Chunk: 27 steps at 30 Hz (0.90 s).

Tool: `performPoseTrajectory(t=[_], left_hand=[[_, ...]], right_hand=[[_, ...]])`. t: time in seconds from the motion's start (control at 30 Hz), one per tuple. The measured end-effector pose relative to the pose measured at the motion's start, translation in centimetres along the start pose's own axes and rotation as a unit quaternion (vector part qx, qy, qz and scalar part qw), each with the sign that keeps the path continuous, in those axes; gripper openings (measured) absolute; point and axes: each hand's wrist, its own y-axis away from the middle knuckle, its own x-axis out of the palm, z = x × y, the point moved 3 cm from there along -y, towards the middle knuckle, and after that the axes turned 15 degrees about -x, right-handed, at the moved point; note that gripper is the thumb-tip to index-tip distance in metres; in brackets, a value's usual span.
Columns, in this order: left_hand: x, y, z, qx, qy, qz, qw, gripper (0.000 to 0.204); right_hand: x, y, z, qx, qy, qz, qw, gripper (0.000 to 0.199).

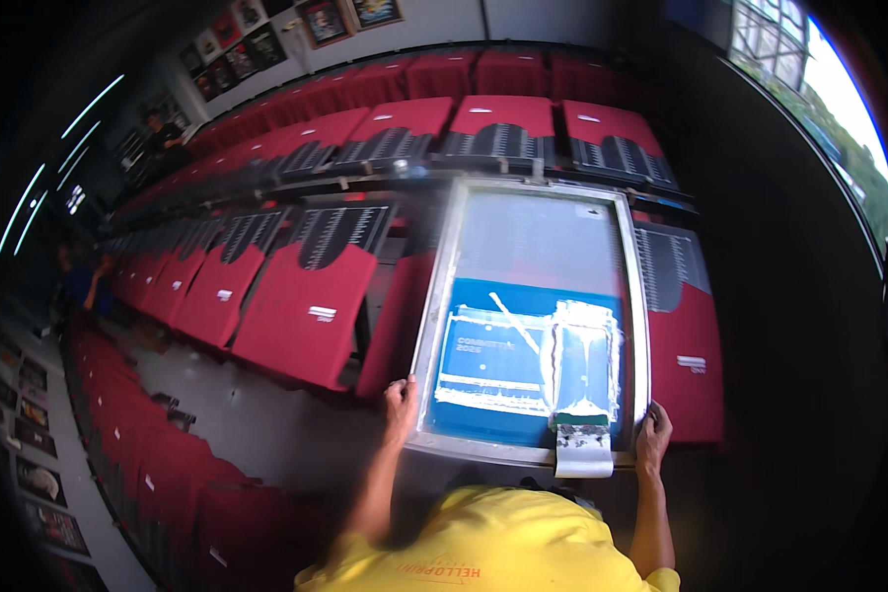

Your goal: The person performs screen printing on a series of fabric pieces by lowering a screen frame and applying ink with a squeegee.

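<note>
Centrally, between red shirts, a likely stiff, unwieldy screen frame with delicate-looking mesh is held by its side rails, the sensible grip, left hand and right hand curling fingers near its lower corners.

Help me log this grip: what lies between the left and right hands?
In the head view, the framed screen lies between the left hand and the right hand, with a squeegee over its near edge.

From your head, the fisheye looks down over your yellow shirt at the framed screen close below. Its wide view reaches the far wall
</note>
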Motion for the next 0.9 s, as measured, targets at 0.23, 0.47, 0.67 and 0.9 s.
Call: performPoseTrajectory(t=[0.23,0.47,0.67,0.9], left_hand=[[0.1,-1.0,0.4,-0.006,0.014,0.048,0.999,0.048],[-0.1,-1.8,-0.1,-0.006,0.031,0.093,0.995,0.048],[-0.6,-1.7,-0.5,0.005,-0.010,0.075,0.997,0.048],[-0.4,-2.0,0.3,-0.019,-0.016,0.075,0.997,0.048]], right_hand=[[0.0,0.4,1.4,-0.057,0.061,-0.030,0.996,0.030],[0.1,1.2,3.3,-0.030,0.092,-0.039,0.995,0.030],[-0.2,0.4,2.9,-0.050,0.111,-0.038,0.992,0.029],[0.1,-0.2,1.3,-0.066,0.119,-0.026,0.990,0.030]])
